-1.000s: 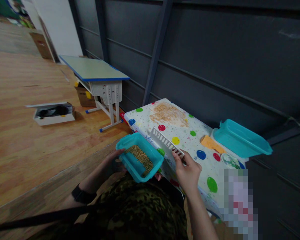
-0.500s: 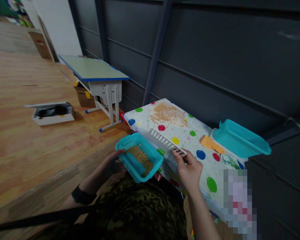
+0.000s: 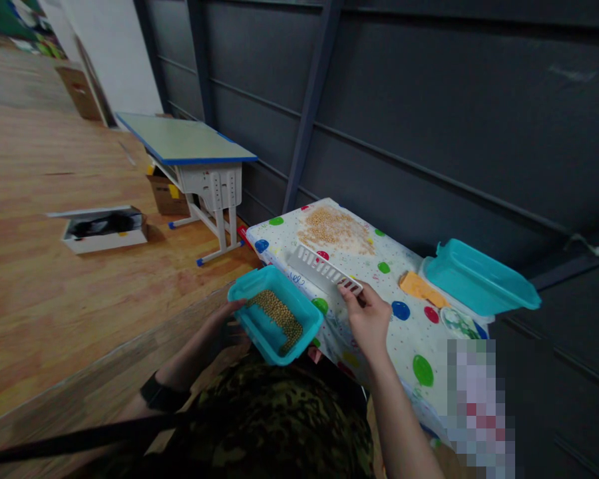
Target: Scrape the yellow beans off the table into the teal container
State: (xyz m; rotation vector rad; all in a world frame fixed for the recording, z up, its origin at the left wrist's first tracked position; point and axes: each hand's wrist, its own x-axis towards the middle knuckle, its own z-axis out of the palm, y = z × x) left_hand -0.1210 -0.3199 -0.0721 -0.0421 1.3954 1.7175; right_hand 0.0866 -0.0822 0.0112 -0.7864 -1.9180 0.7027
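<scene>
My left hand (image 3: 224, 324) grips the near left side of a teal plastic bin (image 3: 304, 303), with its thumb over the rim. A band of small yellowish-green beans (image 3: 279, 313) lies on the bin's floor. Pinched at its right end by my right hand (image 3: 368, 313) is a white slotted plastic strip (image 3: 312, 266), held tilted over the table edge, just beyond the bin. Farther back, pale beans and sandy powder (image 3: 332, 226) lie spread on the dotted tablecloth (image 3: 299, 223).
At the table's right stand a larger teal bin (image 3: 479, 276), an orange cloth (image 3: 419, 287) and a round lid-like thing (image 3: 456, 321). Behind runs a dark panelled wall (image 3: 429, 100). A school desk (image 3: 184, 136) and an open white box (image 3: 107, 233) stand on the left floor.
My right hand has moved the white slotted strip a little left and away from me over the table. My left hand and the bin stay nearly where they were.
</scene>
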